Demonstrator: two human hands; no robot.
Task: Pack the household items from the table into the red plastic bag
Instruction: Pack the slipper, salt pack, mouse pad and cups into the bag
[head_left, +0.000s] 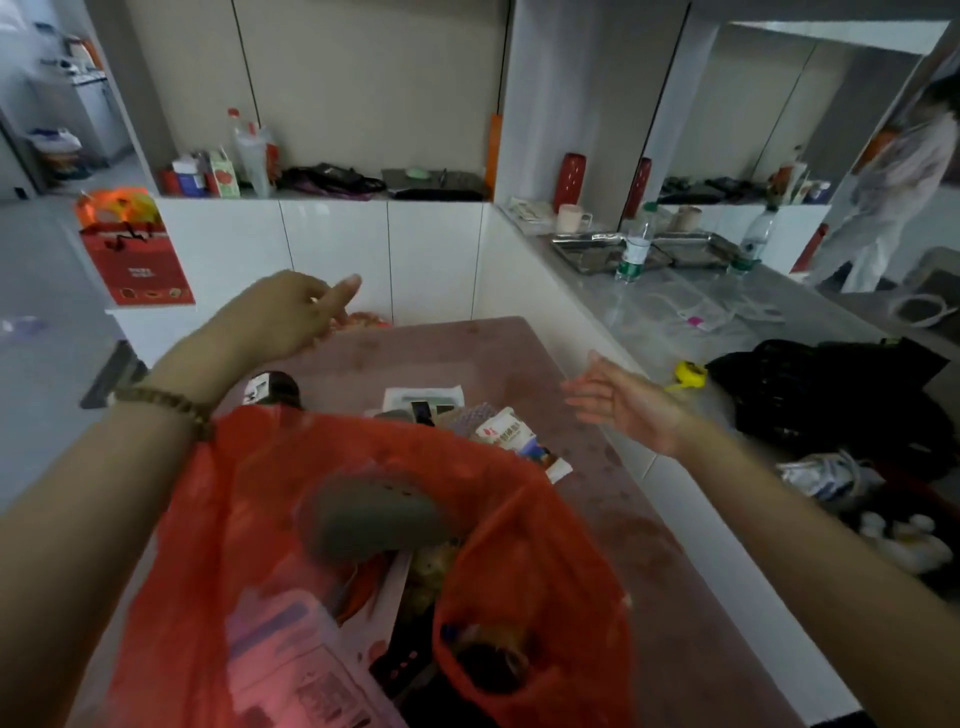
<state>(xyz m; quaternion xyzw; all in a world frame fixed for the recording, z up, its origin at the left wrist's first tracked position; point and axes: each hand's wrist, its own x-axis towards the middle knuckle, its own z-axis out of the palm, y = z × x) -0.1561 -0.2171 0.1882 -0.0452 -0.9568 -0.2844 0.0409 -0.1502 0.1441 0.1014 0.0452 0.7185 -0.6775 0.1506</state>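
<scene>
The red plastic bag (249, 493) sits on the reddish-brown table (467, 353) near me, its mouth open. Inside it I see a grey rounded item (374, 514), a clear packet with print (291, 654) and other things. Just beyond the bag lie a white pouch with red print (511, 431), a dark round-topped bottle (272, 389) and a flat white packet (423, 397). My left hand (291, 312) is raised above the table's far left, fingers loosely spread, holding nothing. My right hand (623, 402) hovers over the table's right edge, open and empty.
A grey counter on the right holds a black bag (831, 395), a yellow tape measure (691, 374), water bottles (636, 244) and metal trays (597, 249). A red gift bag (135, 260) stands at the left. White cabinets back the table. A person (893, 197) stands far right.
</scene>
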